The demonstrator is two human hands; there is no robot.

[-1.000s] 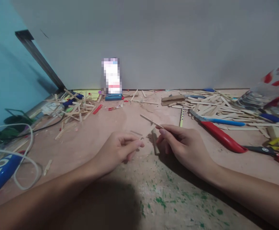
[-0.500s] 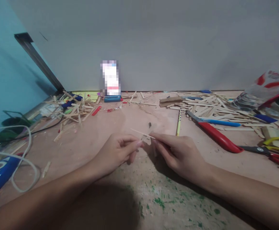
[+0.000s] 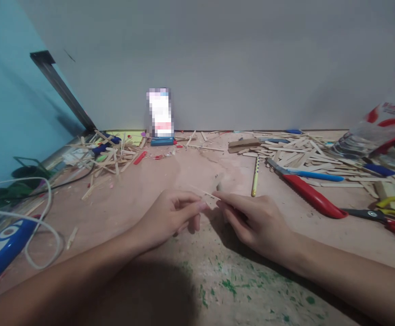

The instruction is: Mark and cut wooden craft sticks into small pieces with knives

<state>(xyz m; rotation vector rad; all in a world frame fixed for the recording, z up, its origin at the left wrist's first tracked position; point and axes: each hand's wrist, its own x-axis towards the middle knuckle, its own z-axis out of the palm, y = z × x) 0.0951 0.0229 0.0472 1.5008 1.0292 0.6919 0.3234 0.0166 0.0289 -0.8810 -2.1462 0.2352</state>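
Observation:
My right hand (image 3: pixel 256 224) pinches one end of a thin wooden stick (image 3: pixel 206 193) between thumb and forefinger. The stick points up and left, passing over the fingertips of my left hand (image 3: pixel 173 215). My left thumb and forefinger are pressed together; whatever is between them is too small to make out. Both hands are low over the middle of the table (image 3: pixel 197 170). A small dark bit (image 3: pixel 218 183) lies just beyond the right fingertips. A yellow dotted pencil (image 3: pixel 255 176) rests behind my right hand.
Popsicle sticks (image 3: pixel 295 156) are heaped at the back right, others (image 3: pixel 112 156) at the back left. A red-handled knife (image 3: pixel 309 194) and scissors (image 3: pixel 370 214) lie right. A lit phone (image 3: pixel 162 113) leans against the wall. A white cable (image 3: pixel 51 231) loops at left.
The view has shifted slightly, so the scene sits a little further right. My left fingertips have come a little closer to the right ones. The right hand keeps its pinch on the stick.

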